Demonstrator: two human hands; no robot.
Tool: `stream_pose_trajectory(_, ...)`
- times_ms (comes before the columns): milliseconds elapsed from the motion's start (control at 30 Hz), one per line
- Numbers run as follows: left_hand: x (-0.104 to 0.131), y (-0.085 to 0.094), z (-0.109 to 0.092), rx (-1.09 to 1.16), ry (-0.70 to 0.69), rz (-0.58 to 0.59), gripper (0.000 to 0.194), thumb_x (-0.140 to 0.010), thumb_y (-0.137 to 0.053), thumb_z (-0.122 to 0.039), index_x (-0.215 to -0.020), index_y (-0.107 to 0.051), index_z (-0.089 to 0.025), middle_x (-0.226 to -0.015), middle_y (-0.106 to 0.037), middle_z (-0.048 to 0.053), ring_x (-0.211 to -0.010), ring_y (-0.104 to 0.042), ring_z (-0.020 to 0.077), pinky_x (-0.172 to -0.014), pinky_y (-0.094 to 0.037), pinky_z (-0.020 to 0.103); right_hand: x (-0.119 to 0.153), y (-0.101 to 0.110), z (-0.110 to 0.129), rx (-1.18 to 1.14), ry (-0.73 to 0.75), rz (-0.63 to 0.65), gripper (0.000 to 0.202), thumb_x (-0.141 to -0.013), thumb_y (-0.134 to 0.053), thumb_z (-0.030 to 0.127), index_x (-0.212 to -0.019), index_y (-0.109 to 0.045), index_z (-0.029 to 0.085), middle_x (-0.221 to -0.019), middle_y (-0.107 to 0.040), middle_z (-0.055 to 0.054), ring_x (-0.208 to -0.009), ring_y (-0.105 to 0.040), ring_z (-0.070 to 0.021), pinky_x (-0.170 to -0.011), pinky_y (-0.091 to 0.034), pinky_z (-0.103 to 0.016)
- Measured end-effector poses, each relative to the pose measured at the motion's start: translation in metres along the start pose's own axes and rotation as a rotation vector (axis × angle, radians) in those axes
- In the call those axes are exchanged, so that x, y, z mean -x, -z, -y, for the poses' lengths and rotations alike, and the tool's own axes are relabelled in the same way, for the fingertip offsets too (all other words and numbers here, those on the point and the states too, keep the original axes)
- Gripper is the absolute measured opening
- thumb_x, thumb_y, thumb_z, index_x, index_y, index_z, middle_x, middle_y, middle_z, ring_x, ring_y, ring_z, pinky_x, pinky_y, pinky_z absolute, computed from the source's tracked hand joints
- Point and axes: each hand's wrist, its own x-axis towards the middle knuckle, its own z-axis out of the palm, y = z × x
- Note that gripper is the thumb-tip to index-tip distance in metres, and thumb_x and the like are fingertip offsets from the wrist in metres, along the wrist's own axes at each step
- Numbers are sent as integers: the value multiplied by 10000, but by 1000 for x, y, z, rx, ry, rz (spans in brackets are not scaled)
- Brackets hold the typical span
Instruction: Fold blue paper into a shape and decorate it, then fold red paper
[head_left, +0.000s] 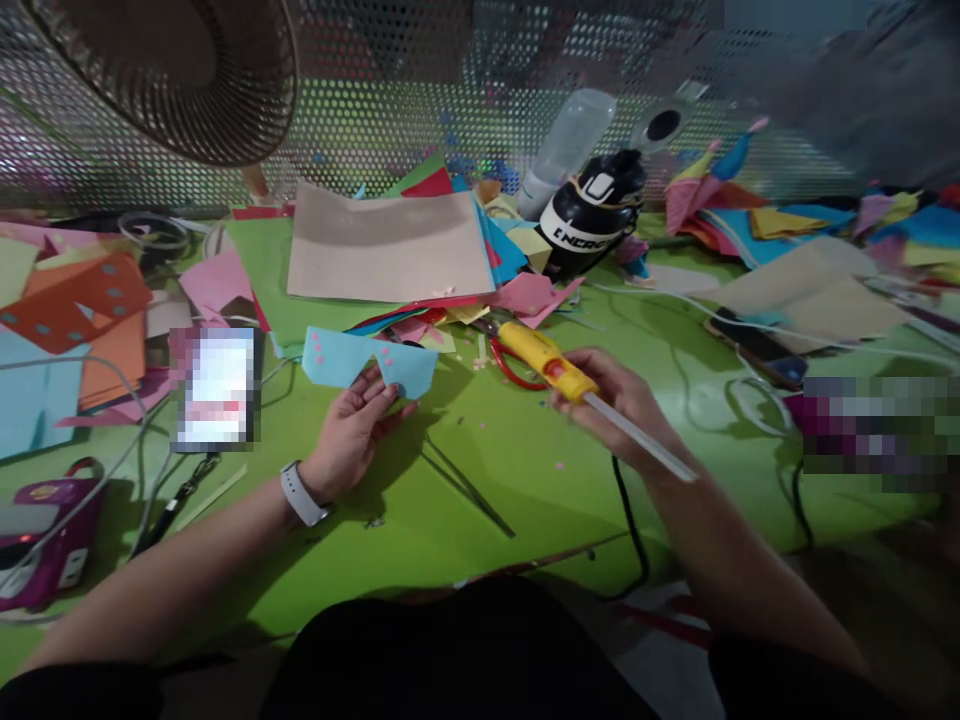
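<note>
My left hand (360,425) pinches a light blue paper cutout (337,358) with a notch in its lower edge and small pink dots on both halves. My right hand (619,400) is closed around a yellow glue gun (536,352), with a long clear glue stick (641,438) sticking out of its back end. The gun's nozzle points away, towards the paper pile. Just beneath the gun, red-handled scissors (517,372) lie partly covered. Between my hands, a pair of tweezers (476,492) rests on the green table (547,500).
Behind my hands, a stack of coloured sheets (390,245) stands near a black bottle (592,215) and a clear bottle (574,135). A fan (172,70) is at upper left. A phone (217,390), orange paper (112,350) and cables lie left; more paper (810,290) lies right.
</note>
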Motion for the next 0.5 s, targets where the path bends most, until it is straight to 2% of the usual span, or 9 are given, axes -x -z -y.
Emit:
stream_pose_trajectory(67, 2, -1, 0, -12, 14, 1, 416, -774, -808, -178, -1158, -649, -202, -1075, -733, 23, -949, -695, 158, -873, -600, 337, 2, -15, 21, -154, -43, 126, 277, -814, -663, 379, -1034, -550, 253, -849, -626, -14, -635, -577, -161, -542, -496, -298)
stream_pose_trajectory(100, 3, -1, 1, -13, 17, 5, 419, -778, -808, -187, -1164, -647, -206, -1066, -734, 20, -957, -694, 163, -876, -598, 346, 2, -24, 32, -201, -32, 146, 272, -812, -676, 404, -1000, -551, 251, -825, -617, -10, -619, -561, -153, -514, -475, -284)
stream_pose_trajectory(133, 3, -1, 1, -11, 16, 10, 418, -779, -810, -197, -1165, -647, -210, -1057, -736, 17, -968, -693, 167, -883, -592, 349, 2, -34, 41, -206, -22, 218, 252, -820, -682, 414, -964, -556, 250, -800, -599, -3, -604, -540, -144, -496, -457, -274)
stream_pose_trajectory(200, 3, 0, 3, -2, 0, 21, 428, -775, -819, -217, -1168, -649, -220, -1056, -741, 10, -992, -693, 168, -903, -575, 337, 1, -50, 54, -170, 51, 273, 238, -839, -681, 437, -870, -552, 240, -773, -554, 6, -610, -505, -135, -504, -437, -271)
stream_pose_trajectory(300, 2, 2, 6, -4, -17, 61, 452, -768, -832, -242, -1184, -657, -232, -1100, -747, 13, -1034, -692, 169, -932, -550, 311, -1, -63, 61, -131, 131, 308, 280, -885, -638, 476, -811, -536, 226, -772, -526, -1, -635, -489, -139, -529, -420, -279)
stream_pose_trajectory(500, 2, 4, 10, -20, -50, 124, 410, -798, -812, -272, -1183, -678, -233, -1105, -758, 37, -1132, -675, 208, -1024, -502, 338, 2, -64, 57, -122, 165, 345, 358, -894, -615, 558, -821, -549, 214, -776, -514, -7, -661, -482, -143, -565, -406, -286)
